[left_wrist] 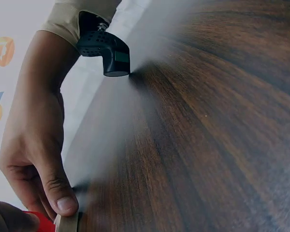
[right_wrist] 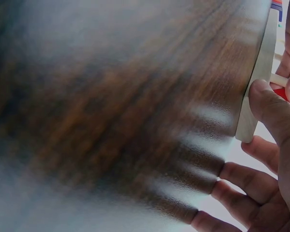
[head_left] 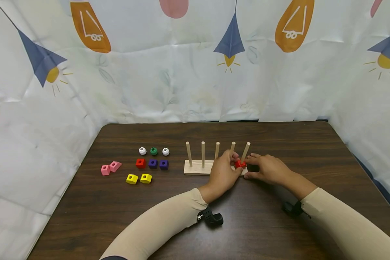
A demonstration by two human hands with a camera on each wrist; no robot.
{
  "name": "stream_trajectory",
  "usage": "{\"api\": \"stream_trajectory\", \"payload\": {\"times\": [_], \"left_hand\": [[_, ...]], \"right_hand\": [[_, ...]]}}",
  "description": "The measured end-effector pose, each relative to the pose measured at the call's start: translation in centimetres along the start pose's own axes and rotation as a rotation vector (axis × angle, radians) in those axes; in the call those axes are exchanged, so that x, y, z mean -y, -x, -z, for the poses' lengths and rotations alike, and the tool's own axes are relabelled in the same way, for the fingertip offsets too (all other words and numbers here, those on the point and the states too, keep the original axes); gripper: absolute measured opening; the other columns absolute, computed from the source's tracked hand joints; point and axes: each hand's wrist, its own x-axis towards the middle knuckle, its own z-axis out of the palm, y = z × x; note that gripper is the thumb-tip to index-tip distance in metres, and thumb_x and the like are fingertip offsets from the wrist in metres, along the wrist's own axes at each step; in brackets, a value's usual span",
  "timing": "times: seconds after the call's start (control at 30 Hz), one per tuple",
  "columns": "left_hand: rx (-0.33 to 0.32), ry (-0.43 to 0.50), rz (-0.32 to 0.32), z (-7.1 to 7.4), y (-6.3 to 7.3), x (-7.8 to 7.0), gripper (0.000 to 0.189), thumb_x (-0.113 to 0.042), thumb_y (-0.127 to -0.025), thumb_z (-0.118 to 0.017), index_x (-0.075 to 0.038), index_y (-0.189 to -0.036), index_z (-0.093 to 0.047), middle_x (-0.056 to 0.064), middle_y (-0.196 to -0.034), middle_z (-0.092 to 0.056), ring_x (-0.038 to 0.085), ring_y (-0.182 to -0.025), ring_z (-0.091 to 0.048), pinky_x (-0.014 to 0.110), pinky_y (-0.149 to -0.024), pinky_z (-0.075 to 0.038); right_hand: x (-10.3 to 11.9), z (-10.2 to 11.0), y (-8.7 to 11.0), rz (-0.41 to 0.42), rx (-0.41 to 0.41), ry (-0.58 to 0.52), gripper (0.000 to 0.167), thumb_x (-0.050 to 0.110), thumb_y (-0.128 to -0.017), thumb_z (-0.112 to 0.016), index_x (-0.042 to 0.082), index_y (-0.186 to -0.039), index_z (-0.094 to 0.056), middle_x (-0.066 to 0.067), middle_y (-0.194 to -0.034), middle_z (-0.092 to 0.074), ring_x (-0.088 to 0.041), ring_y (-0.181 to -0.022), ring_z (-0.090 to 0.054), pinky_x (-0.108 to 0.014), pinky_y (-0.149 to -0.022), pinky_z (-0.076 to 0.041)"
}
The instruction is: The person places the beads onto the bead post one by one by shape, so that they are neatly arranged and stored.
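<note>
A wooden peg stand (head_left: 197,169) with several upright dowels lies on the table. Around its rightmost peg (head_left: 246,151) sits a red block (head_left: 241,164), low near the base. My left hand (head_left: 223,173) holds this block between thumb and fingers, the thumb on the near side; its fingers are partly hidden behind the pegs. In the left wrist view the left thumb (left_wrist: 58,191) is right at the base's edge. My right hand (head_left: 269,169) grips the right end of the stand, with the thumb (right_wrist: 268,104) on its near side and a fingertip at its end.
Left of the stand lie two pink blocks (head_left: 109,167), two yellow blocks (head_left: 138,178), a red block (head_left: 141,163) and two purple blocks (head_left: 158,164). Behind them are two white beads (head_left: 142,151) and a green bead (head_left: 154,151). A patterned curtain (head_left: 195,83) hangs beyond the dark table (head_left: 253,224).
</note>
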Motion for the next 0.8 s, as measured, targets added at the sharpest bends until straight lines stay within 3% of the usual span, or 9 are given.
{"api": "stream_trajectory", "payload": {"times": [0.2,0.47,0.57,0.8], "left_hand": [[0.048,0.027,-0.001,0.5,0.2,0.0,0.049,-0.008,-0.084,-0.082,-0.005,-0.128,-0.060,0.006,-0.118,-0.074,0.018,-0.111,-0.068,0.033,-0.091,-0.053],[0.160,-0.103,-0.031,3.4,2.0,0.2,0.077,-0.018,-0.085,-0.084,-0.005,-0.151,-0.047,0.010,-0.137,-0.063,0.025,-0.122,-0.062,0.041,-0.099,-0.051],[0.191,-0.106,-0.071,4.8,2.7,0.5,0.072,-0.017,-0.085,-0.083,-0.006,-0.148,-0.051,0.011,-0.135,-0.065,0.025,-0.123,-0.062,0.040,-0.100,-0.050],[0.210,-0.113,-0.145,8.5,3.8,1.7,0.049,-0.012,-0.086,-0.081,-0.006,-0.132,-0.064,0.010,-0.121,-0.071,0.024,-0.107,-0.067,0.040,-0.091,-0.054]], "right_hand": [[-0.1,0.0,0.0,0.005,0.000,0.003,0.063,0.048,-0.090,-0.076,0.011,-0.139,-0.065,-0.025,-0.139,-0.059,-0.046,-0.108,-0.067,-0.059,-0.077,-0.056],[0.0,0.1,0.0,-0.001,0.012,0.004,0.062,0.048,-0.090,-0.077,0.010,-0.139,-0.065,-0.025,-0.139,-0.058,-0.044,-0.106,-0.068,-0.061,-0.082,-0.055],[0.0,0.1,0.0,-0.004,0.015,0.008,0.062,0.047,-0.090,-0.077,0.010,-0.138,-0.065,-0.026,-0.140,-0.058,-0.045,-0.108,-0.068,-0.063,-0.084,-0.054],[0.1,0.1,-0.1,-0.007,0.021,0.008,0.063,0.048,-0.090,-0.076,0.011,-0.139,-0.065,-0.026,-0.141,-0.057,-0.045,-0.108,-0.067,-0.063,-0.085,-0.054]]}}
